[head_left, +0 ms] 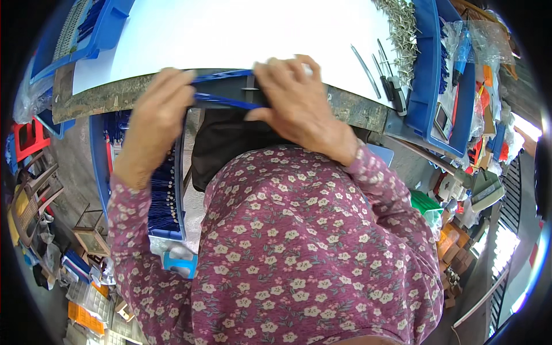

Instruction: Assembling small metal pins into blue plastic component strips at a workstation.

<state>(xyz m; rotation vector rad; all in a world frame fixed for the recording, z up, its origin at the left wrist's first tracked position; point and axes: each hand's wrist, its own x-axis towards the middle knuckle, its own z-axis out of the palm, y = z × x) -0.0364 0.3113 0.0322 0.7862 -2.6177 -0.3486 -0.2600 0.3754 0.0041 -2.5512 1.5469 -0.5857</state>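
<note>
My left hand and my right hand work together at the near edge of the white-topped bench. Two thin, shiny blue strips, an upper strip and a lower strip, span the gap between them. The left fingers are closed round the left ends. At the other side, my right fingers curl over the right ends, with the thumb along the lower strip. A small metal pin shows between the strips, near the right palm. Both hands are slightly blurred, and the strips' ends are hidden.
Metal rivet-like pins lie heaped at the right of the bench. Screwdrivers and a thin metal rod lie beside them. Blue crates stand left and right. Below, a blue bin holds many dark blue strips.
</note>
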